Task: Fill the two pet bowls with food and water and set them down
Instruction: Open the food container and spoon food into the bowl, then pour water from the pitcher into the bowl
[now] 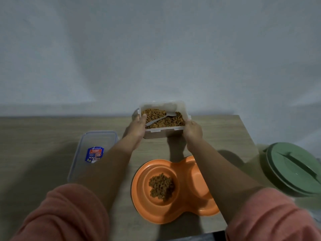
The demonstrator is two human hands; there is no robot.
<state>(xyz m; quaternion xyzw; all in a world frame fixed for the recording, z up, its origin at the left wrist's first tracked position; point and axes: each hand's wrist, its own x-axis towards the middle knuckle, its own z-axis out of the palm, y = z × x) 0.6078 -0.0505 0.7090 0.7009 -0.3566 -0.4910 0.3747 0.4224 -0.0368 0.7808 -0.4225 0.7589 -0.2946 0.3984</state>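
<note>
- Landmark: orange double bowl [175,190], near table [225,133] front edge.
- Its left well holds a small heap of kibble [161,187]. Right well looks dry; partly hidden by the right forearm, so no water seen.
- Tub [163,119] of kibble sits beyond the bowl, at the table's far edge by the wall. White spoon [159,119] lies in it, handle toward the left hand.
- Left hand [137,127] grips the tub's left end, thumb hooked over the rim. Right hand [193,130] grips the right end, fingers curled round the corner. Both clamped, nothing loose.
- Cannot tell whether the tub is lifted or resting.
- Handling, my guess: stiff clear plastic, moderately heavy with feed, smooth walls; holding both ends under the rim suits it. Tilt and the kibble shifts, the spoon slides.
- Lid [92,153] lies flat left of the bowl, label up.
- Green container [293,169] right of the bowl, off the table's edge.
- Food step looks done; water remains.
</note>
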